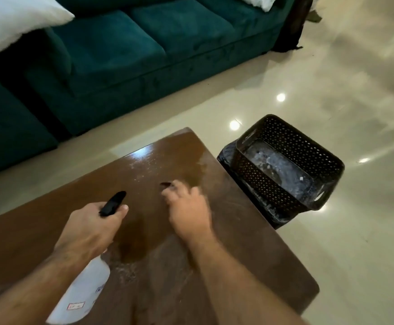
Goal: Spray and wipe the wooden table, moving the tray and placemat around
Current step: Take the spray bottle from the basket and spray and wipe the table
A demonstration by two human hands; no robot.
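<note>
Left hand (90, 227) gripping the spray bottle (83, 292), black nozzle (112, 203) aimed ahead over the wet wooden table (249, 249), right hand (187, 207) alongside, blurred, fingers curled, grip unclear, basket-like tray (285, 165) parked beyond it on the floor, likely for wiping room.

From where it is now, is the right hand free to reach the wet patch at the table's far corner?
Probably yes. The right hand is already over the wooden table, with bare wood between it and the wet patch. The left hand holds the spray bottle off to the side, out of that path.
</note>
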